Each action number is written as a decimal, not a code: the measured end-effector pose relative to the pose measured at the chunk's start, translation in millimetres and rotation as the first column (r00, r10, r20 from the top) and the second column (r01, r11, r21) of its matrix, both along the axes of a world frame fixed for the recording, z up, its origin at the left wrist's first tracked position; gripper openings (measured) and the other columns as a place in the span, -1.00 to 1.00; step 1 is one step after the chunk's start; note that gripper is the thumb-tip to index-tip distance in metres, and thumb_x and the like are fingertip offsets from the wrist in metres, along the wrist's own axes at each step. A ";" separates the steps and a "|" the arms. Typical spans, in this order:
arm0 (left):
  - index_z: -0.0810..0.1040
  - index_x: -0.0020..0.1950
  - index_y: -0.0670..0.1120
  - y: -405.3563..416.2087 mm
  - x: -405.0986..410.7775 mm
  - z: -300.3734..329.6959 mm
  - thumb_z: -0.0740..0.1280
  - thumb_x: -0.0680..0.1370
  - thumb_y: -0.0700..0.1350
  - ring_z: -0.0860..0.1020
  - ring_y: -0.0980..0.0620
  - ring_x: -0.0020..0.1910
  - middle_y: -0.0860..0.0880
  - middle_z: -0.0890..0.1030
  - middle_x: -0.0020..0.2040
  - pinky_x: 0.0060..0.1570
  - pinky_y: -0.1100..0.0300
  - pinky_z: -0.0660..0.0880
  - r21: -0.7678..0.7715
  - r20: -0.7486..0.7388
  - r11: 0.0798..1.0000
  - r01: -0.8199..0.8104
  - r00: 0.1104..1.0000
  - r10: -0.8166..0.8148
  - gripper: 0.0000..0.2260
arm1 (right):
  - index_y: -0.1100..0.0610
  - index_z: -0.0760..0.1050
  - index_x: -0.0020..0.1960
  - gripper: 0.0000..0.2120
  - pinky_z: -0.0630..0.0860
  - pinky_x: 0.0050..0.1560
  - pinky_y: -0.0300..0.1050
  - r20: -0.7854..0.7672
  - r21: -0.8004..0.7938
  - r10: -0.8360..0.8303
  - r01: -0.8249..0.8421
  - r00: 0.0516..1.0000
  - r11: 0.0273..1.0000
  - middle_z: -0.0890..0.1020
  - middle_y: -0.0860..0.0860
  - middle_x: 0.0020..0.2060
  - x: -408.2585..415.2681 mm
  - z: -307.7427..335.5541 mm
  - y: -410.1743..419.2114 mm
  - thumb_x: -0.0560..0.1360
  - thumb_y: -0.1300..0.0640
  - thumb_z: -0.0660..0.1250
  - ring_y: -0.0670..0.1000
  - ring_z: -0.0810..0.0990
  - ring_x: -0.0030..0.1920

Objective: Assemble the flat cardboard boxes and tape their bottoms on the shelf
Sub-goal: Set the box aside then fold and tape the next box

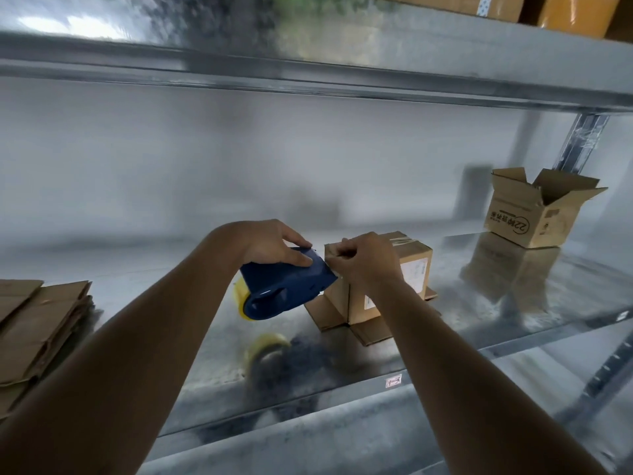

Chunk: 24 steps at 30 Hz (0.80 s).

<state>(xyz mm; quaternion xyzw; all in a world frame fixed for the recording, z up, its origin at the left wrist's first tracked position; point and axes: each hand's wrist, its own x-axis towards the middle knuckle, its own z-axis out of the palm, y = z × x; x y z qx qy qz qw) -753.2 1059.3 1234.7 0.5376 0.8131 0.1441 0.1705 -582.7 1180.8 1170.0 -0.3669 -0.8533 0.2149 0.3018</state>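
A small cardboard box [412,265] stands upside down on the metal shelf [513,296], its lower flaps spread flat around it. My left hand [274,245] grips a blue tape dispenser [287,286] with a yellowish tape roll, held against the box's near left top corner. My right hand [366,258] pinches the tape end at that same top edge of the box. Clear tape lies across the box's top at the far side.
A stack of flat cardboard boxes [37,323] lies at the shelf's left. An assembled box with open flaps [537,214] stands at the far right. The shelf surface mirrors the tape roll. An upper shelf [308,63] runs overhead, holding more boxes.
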 end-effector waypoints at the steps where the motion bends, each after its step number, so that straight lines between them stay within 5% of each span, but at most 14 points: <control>1: 0.54 0.38 0.33 -0.1 -0.3 -0.9 0.43 0.52 0.29 0.56 0.09 0.04 0.14 0.54 0.28 -0.05 0.15 0.49 -0.006 0.002 1.000 -0.001 1.000 0.001 -0.57 | 0.09 0.63 -0.31 -0.80 0.37 -0.38 -0.23 0.002 0.010 -0.023 0.023 1.000 1.000 0.62 -0.01 -0.41 -4.4 -1.5 -0.5 0.44 0.02 0.42 0.01 0.57 -0.36; 7: 0.54 0.41 0.27 1.6 9.0 1.2 0.43 0.52 0.29 0.56 0.00 0.13 0.11 0.54 0.37 0.09 0.08 0.50 -0.016 -0.071 1.000 -0.011 0.997 0.010 -0.54 | 0.08 0.67 -0.29 -0.84 0.58 -0.35 -0.09 -0.017 0.056 -0.071 0.072 0.997 0.996 0.63 -0.03 -0.43 -11.2 -5.8 -2.8 0.41 0.03 0.44 0.01 0.61 -0.36; 11: 0.62 0.34 0.03 13.7 25.6 -15.7 0.51 0.47 0.20 0.63 -0.08 0.07 0.00 0.66 0.22 0.14 -0.01 0.57 -0.160 -0.322 0.986 -0.040 0.947 -0.014 -0.51 | 0.05 0.66 -0.19 -0.91 0.56 -0.27 -0.17 0.026 0.112 -0.107 0.103 0.994 0.988 0.66 -0.06 -0.32 -15.5 -8.3 -6.6 0.37 0.04 0.49 0.02 0.63 -0.27; 15: 0.61 0.39 0.05 9.9 19.0 -17.9 0.48 0.53 0.18 0.59 -0.05 0.15 0.01 0.62 0.32 0.07 0.09 0.50 -0.006 -0.227 1.000 -0.026 0.974 0.024 -0.53 | 0.02 0.64 -0.14 -0.90 0.56 -0.20 -0.09 -0.015 0.222 -0.109 0.110 0.994 0.969 0.66 -0.05 -0.28 -14.8 -15.3 -3.7 0.45 0.01 0.41 0.03 0.59 -0.23; 19: 0.56 0.40 0.19 4.1 7.7 -8.5 0.48 0.51 0.22 0.54 -0.06 0.28 0.07 0.55 0.42 0.22 -0.01 0.49 0.150 -0.237 0.989 0.005 0.971 0.031 -0.53 | 0.05 0.63 -0.14 -0.85 0.55 -0.15 -0.05 -0.033 0.352 -0.058 0.066 0.998 0.934 0.68 -0.01 -0.27 -11.5 -24.7 6.1 0.52 0.01 0.36 0.08 0.59 -0.22; 22: 0.52 0.44 0.21 5.3 1.8 -13.3 0.47 0.51 0.25 0.54 -0.08 0.30 0.08 0.53 0.44 0.24 -0.05 0.50 0.201 -0.285 0.979 0.022 0.958 0.037 -0.49 | 0.04 0.64 -0.05 -0.80 0.50 0.26 0.07 0.044 0.434 -0.025 0.004 0.999 0.901 0.71 -0.02 -0.13 -11.1 -25.8 9.8 0.60 0.00 0.28 0.08 0.64 -0.08; 24: 0.50 0.47 0.20 5.2 -0.6 -16.2 0.45 0.52 0.25 0.53 -0.08 0.32 0.10 0.53 0.45 0.26 -0.04 0.50 0.239 -0.296 0.971 0.030 0.954 0.043 -0.48 | 0.02 0.66 0.15 -0.72 0.21 0.57 0.12 0.137 0.425 -0.013 -0.046 0.991 0.904 0.72 -0.03 0.11 -11.1 -23.4 9.2 0.68 -0.05 0.21 0.04 0.65 0.17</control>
